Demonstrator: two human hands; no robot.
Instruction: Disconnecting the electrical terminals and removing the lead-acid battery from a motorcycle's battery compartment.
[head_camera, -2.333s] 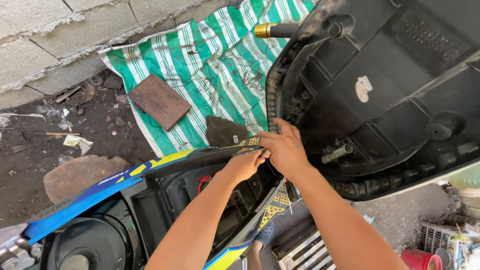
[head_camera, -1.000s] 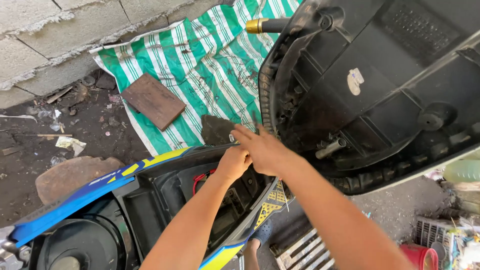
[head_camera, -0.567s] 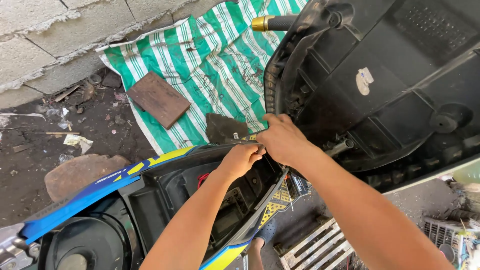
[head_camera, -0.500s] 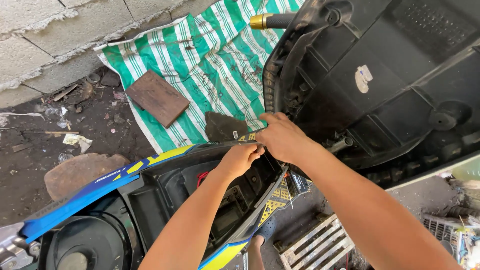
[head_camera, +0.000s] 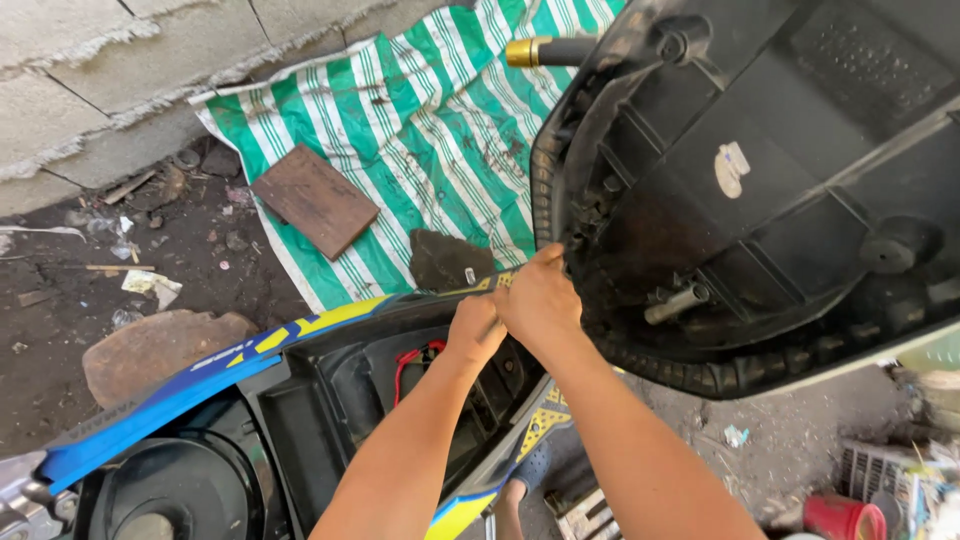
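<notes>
Dirt floor (head_camera: 60, 330), striped tarp (head_camera: 420, 130) behind. Both hands at raised scooter seat (head_camera: 780, 180) hinge, above storage compartment (head_camera: 400, 400). Left hand (head_camera: 475, 325) curled, contents hidden; right hand (head_camera: 540, 295) pinching seat edge. Best steady seat, work close to hinge.

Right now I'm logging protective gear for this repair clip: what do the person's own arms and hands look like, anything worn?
Both forearms are bare as far as the frame shows: no sleeves or watch. The left hand and right hand wear no gloves; no rings or wristbands are visible. No markings show on either arm.
</notes>
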